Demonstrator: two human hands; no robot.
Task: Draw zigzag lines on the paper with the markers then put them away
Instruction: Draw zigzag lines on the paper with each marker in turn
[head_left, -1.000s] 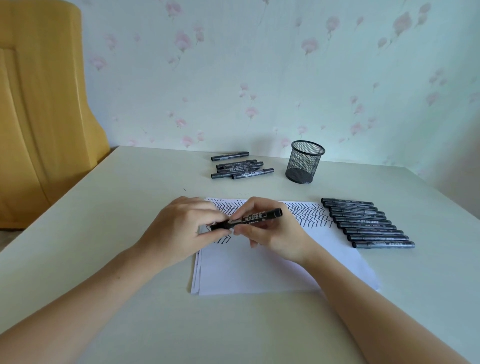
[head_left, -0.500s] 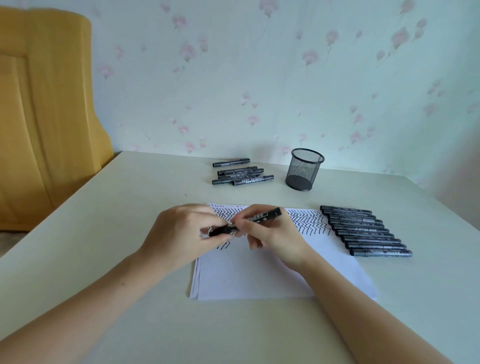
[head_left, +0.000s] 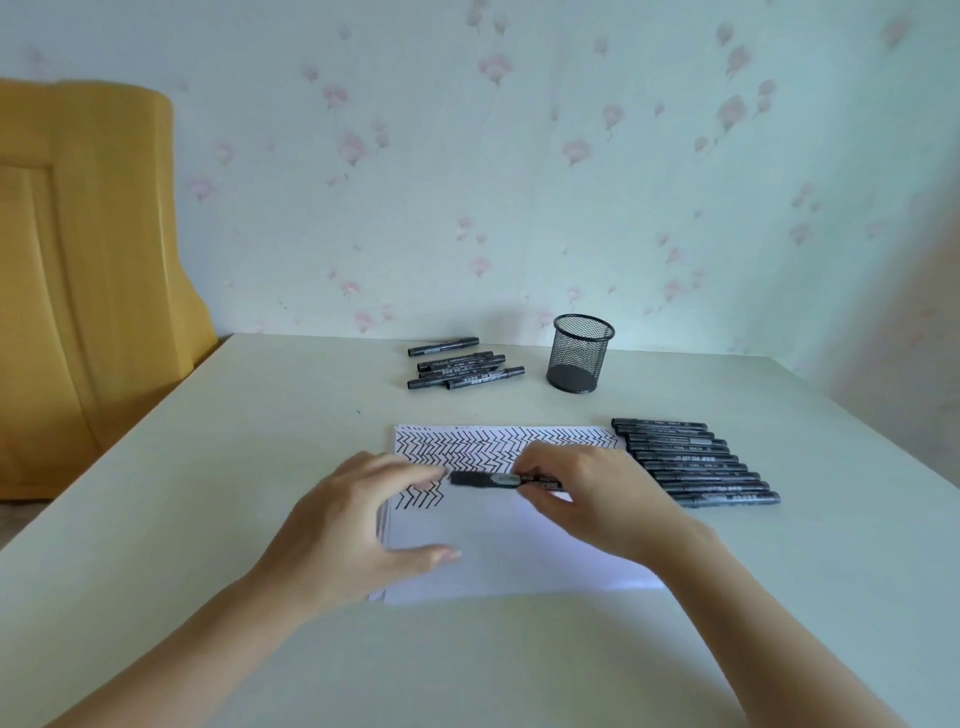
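Black marker (head_left: 498, 479) held level just above the paper (head_left: 519, 540), cap end pointing left, barrel pinched in the curled fingers (head_left: 540, 470) of the right hand (head_left: 597, 499). Cap apparently on, though blur over the left end leaves that uncertain. Left hand (head_left: 363, 525) spread and relaxed beside the cap end, fingertips near it but gripping nothing, thumb resting toward the sheet's lower left.

Paper lying flat on the tabletop (head_left: 208, 467), upper band filled with rows of zigzags (head_left: 467, 447), one short row begun lower left, the lower part blank.

To the right of the sheet, touching its edge, a neat row of markers (head_left: 696, 462) laid side by side. Farther back, a loose group of markers (head_left: 462, 366), and beside them a black mesh pen cup (head_left: 579, 358), looking empty through the mesh. Yellow chair back (head_left: 88, 270) at far left; floral wallpaper behind.

Likely step: one marker's turn finished and closed, about to be set aside, with the back group probably the used pile. Next move calls for carrying the marker clear of the fresh ink without smearing it, laying it down so it cannot roll, then lifting one from the right-hand row without disturbing its neighbours.
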